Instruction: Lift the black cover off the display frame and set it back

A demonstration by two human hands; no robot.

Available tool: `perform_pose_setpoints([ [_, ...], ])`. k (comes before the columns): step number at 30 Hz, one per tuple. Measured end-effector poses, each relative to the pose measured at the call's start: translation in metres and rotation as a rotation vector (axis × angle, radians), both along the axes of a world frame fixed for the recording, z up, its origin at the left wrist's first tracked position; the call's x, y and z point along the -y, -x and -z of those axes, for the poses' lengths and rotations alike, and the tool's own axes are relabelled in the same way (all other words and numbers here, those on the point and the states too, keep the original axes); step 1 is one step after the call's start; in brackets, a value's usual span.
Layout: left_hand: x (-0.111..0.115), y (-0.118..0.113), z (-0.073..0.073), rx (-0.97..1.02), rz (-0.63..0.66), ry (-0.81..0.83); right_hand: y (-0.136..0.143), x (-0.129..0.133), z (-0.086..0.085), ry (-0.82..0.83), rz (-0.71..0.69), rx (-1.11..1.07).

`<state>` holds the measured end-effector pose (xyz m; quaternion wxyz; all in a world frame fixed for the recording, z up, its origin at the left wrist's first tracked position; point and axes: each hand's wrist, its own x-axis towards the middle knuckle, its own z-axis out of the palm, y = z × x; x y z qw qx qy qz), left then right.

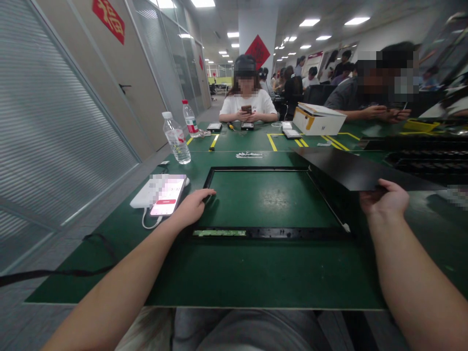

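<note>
A black rectangular frame [292, 233] lies flat on the green table [256, 278], with a strip of green circuit board [219, 233] set in its near side. On the frame's left side rests my left hand [195, 204], its fingers stretched out across the edge. Off to the right, my right hand [385, 197] grips a thin dark flat panel [351, 168] by its near edge, palm turned up. The panel is tilted and held above the table, beside the frame's right side. White bits show along the frame's right edge.
Left of the frame lie a lit phone [168, 195] with a white cable and a white box-like item [142, 190]. Two plastic bottles [177, 139] stand behind. Across the table sit a person with a phone [246, 102] and a white box [318, 119]. Dark strips [420, 158] lie far right.
</note>
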<state>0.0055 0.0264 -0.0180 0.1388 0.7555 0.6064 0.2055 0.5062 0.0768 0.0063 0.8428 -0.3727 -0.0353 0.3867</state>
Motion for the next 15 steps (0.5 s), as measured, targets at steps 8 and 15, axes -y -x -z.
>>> perform_pose_setpoints([
  [8, 0.003, -0.004, -0.003, 0.111, -0.029, -0.047, 0.020, 0.013, -0.013, -0.068, -0.123, 0.119],
  [15, 0.001, -0.005, -0.006, 0.540, -0.105, 0.007, 0.014, 0.016, -0.013, -0.061, -0.207, 0.194],
])
